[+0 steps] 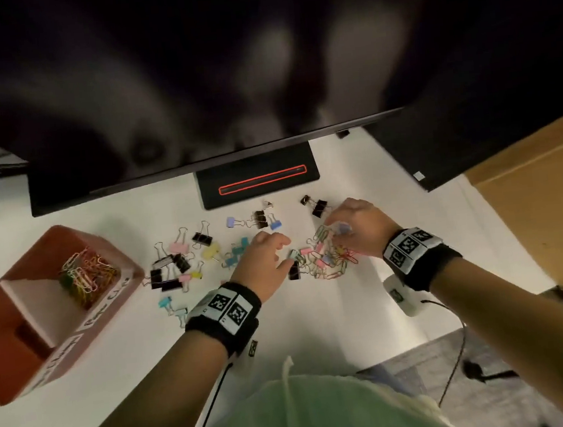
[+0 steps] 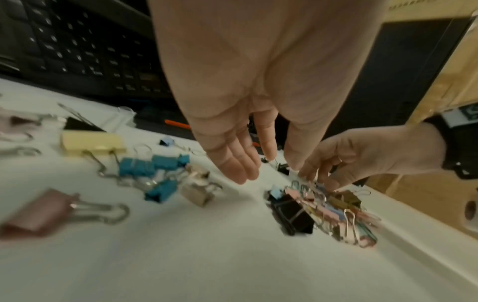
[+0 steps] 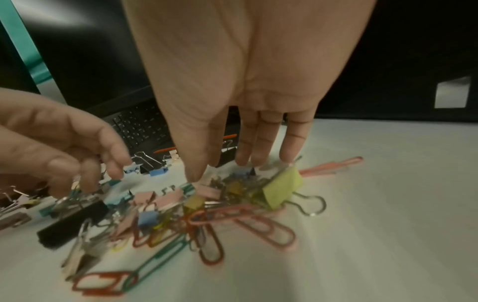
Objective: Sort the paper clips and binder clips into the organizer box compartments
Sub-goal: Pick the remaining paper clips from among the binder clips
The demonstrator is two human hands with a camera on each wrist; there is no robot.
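Note:
A red-brown organizer box (image 1: 105,311) stands at the left, with coloured paper clips (image 1: 86,273) in its far compartment. A mixed pile of paper clips and binder clips (image 1: 326,260) (image 3: 207,212) lies mid-table. My right hand (image 1: 338,233) (image 3: 227,169) reaches down into the pile, and thumb and forefinger seem to pinch a clip wire. My left hand (image 1: 285,252) (image 2: 266,163) hovers just left of the pile with fingers relaxed, holding nothing. A black binder clip (image 1: 294,272) (image 2: 292,212) lies under it. Loose binder clips, black (image 1: 170,268), blue (image 2: 145,167) and yellow (image 2: 93,143), are scattered between box and pile.
A dark monitor (image 1: 192,84) overhangs the back of the white table, its stand base (image 1: 256,181) just behind the clips. A keyboard (image 2: 77,51) sits behind that. A black case (image 1: 454,134) and a brown surface (image 1: 547,205) border the right edge. A small white device (image 1: 405,297) lies under my right wrist.

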